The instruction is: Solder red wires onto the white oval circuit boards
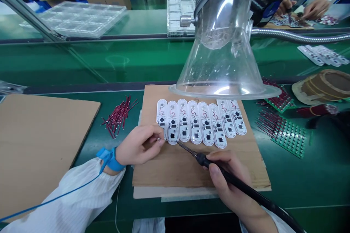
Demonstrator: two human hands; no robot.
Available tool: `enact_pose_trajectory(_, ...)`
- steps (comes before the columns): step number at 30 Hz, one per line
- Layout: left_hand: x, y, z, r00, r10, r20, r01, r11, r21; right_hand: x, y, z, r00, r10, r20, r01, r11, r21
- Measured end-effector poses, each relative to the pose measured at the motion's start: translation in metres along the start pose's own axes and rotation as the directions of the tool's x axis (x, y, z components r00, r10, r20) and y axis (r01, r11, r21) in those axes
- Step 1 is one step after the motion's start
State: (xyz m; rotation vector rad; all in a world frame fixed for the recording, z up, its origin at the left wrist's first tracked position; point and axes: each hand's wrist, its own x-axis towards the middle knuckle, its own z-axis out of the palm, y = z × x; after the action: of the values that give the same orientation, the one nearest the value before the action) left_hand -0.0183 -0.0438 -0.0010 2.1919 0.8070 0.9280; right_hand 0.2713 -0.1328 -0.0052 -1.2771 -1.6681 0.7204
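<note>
My right hand is closed around a soldering iron. The iron's tip is at the lower end of a white circuit board, second from the left in a row of several such boards. With thumb and fingertips pinched, my left hand holds a thin silvery strand that looks like solder wire; most of it is hidden by the fingers. That hand partly covers the leftmost board. Each board carries dark parts and a small red wire, and all rest on a cardboard sheet.
A clear fume hood hangs over the boards' far end. Left lie loose red wires and more cardboard. Green boards with pins and a tape roll sit right. Another person's hands work across the bench.
</note>
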Motion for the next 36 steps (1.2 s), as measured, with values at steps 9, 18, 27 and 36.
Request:
enact_pose_trajectory(9, -0.001, 0.000, -0.001, 1.000, -0.017, 0.021, 0.016, 1.000, 0.026, -0.005, 0.007, -0.001, 1.000, 0.020, -0.010, -0.020, 0.999, 0.029)
enact_pose_trajectory(18, 0.000, 0.000, -0.001, 0.999, -0.028, 0.037, 0.026, 0.999, 0.044, -0.005, 0.008, -0.002, 0.995, 0.029, 0.093, -0.031, 0.999, 0.016)
enact_pose_trajectory(27, -0.001, 0.000, -0.002, 0.998, -0.029, 0.047, 0.026, 0.998, 0.057, -0.006, 0.010, 0.000, 0.994, 0.027, 0.107, -0.030, 0.999, 0.021)
enact_pose_trajectory(36, -0.001, 0.000, -0.003, 0.998, -0.036, 0.059, 0.032, 0.997, 0.074, -0.004, 0.009, 0.000, 0.993, 0.052, 0.107, -0.061, 0.995, 0.084)
